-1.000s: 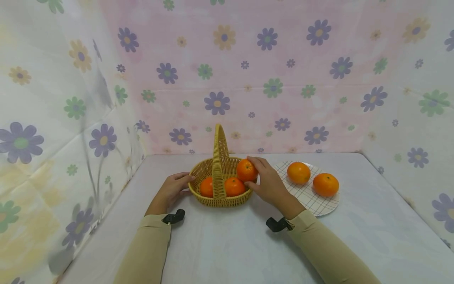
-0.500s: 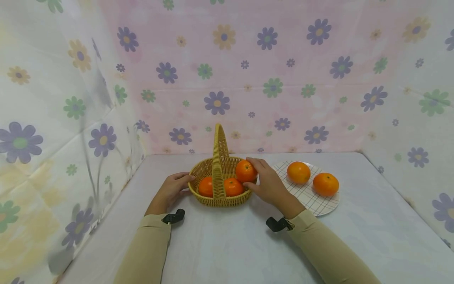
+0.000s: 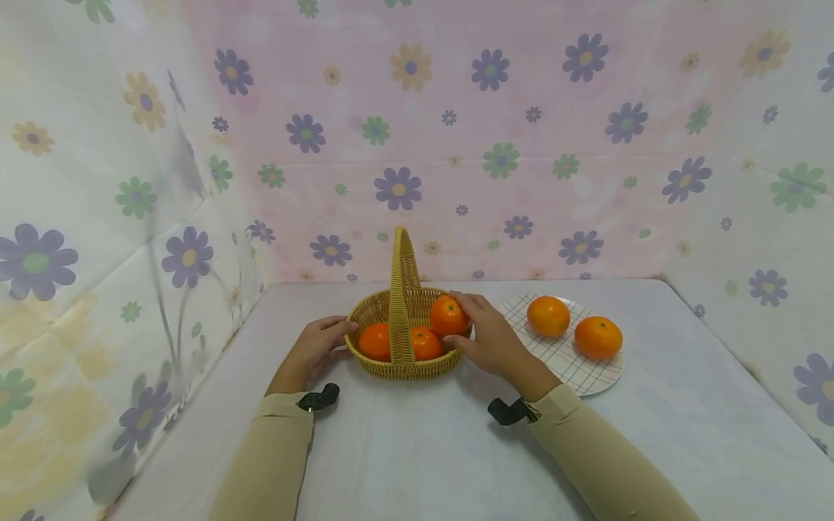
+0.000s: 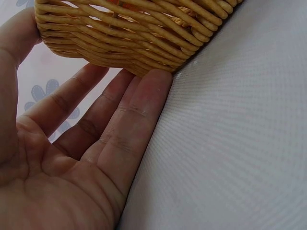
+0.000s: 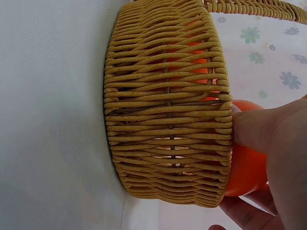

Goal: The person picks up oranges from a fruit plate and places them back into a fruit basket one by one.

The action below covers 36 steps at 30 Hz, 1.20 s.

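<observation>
A wicker basket with a tall arched handle stands on the table, two oranges lying in it, one orange left of the handle and one orange to its right. My left hand holds the basket's left end, thumb at the rim and fingers against the lower side in the left wrist view. With thumb and fingers, my right hand grips a third orange at the basket's right end, low inside the rim. In the right wrist view the wicker wall hides part of this orange.
Right of the basket, a white plate with a grid pattern carries two more oranges, a rear orange and a front orange. Flower-printed cloth walls the table at the back and both sides.
The gripped orange has moved slightly left and down into the basket with my right hand. Both oranges inside have shifted left. My left hand stays at the basket.
</observation>
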Each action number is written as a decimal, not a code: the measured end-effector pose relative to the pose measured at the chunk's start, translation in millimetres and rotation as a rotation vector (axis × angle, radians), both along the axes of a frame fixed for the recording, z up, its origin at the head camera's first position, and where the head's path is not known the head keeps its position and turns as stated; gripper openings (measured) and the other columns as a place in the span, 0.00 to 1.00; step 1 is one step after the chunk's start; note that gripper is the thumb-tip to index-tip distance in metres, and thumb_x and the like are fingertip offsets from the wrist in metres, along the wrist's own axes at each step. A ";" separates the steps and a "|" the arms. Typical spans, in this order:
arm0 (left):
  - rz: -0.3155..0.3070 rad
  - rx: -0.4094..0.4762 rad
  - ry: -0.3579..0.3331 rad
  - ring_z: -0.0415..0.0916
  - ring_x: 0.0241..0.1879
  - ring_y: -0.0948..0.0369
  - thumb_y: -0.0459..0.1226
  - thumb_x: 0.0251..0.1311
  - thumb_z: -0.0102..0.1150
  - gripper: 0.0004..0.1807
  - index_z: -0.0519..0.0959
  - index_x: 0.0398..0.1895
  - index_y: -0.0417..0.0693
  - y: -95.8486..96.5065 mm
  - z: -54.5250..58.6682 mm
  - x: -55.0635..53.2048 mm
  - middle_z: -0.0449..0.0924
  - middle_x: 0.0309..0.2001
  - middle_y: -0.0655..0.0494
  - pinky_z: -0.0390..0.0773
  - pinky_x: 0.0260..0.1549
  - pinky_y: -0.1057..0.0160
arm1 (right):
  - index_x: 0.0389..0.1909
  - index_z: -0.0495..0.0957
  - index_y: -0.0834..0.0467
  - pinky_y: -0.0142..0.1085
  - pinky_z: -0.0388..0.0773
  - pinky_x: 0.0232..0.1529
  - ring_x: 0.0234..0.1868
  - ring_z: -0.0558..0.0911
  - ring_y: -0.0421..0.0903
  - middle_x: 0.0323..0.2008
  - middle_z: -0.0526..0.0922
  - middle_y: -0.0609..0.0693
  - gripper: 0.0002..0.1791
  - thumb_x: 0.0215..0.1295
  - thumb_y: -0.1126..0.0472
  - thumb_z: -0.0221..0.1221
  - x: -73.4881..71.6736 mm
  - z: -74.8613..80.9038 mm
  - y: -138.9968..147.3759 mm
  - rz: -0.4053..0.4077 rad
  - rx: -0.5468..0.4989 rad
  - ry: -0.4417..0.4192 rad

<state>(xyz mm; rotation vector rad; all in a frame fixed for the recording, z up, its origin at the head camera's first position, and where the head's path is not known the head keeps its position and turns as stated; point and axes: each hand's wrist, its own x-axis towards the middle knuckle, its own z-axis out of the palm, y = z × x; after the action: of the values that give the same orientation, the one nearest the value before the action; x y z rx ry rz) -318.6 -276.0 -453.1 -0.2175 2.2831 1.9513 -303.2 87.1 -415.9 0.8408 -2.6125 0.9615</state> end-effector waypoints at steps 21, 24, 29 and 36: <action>-0.011 0.007 0.002 0.81 0.56 0.54 0.49 0.66 0.67 0.32 0.75 0.68 0.42 0.0 1.9 1.5 0.75 0.68 0.44 0.87 0.53 0.56 | 0.78 0.63 0.54 0.51 0.80 0.66 0.65 0.79 0.53 0.67 0.77 0.55 0.45 0.65 0.47 0.71 5.3 2.3 -1.3 0.024 0.010 -0.017; -0.012 0.001 0.005 0.82 0.56 0.54 0.49 0.67 0.66 0.32 0.75 0.68 0.42 -0.4 1.6 0.9 0.75 0.68 0.44 0.87 0.53 0.56 | 0.78 0.63 0.55 0.51 0.80 0.65 0.65 0.80 0.54 0.67 0.77 0.55 0.45 0.65 0.47 0.71 4.6 1.2 -1.2 0.028 0.011 -0.007; -0.013 0.000 0.009 0.82 0.55 0.55 0.50 0.66 0.66 0.32 0.75 0.68 0.41 -1.2 1.1 0.2 0.75 0.67 0.44 0.87 0.53 0.57 | 0.78 0.64 0.55 0.50 0.80 0.65 0.65 0.80 0.54 0.67 0.78 0.55 0.45 0.65 0.47 0.70 3.0 -0.3 -1.2 0.022 0.023 -0.010; -0.015 0.003 0.009 0.82 0.55 0.55 0.54 0.65 0.67 0.36 0.75 0.68 0.41 -1.8 -2.0 -0.3 0.74 0.68 0.44 0.87 0.53 0.56 | 0.77 0.65 0.55 0.53 0.76 0.69 0.69 0.77 0.55 0.71 0.75 0.54 0.43 0.66 0.47 0.70 3.4 0.0 -1.1 0.029 0.032 -0.050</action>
<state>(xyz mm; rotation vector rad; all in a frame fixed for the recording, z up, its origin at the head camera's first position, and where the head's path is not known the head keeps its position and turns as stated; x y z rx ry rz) -318.9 -277.7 -455.1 -0.1909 2.2798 1.9523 -299.8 86.0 -415.8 0.8756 -2.6715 0.9621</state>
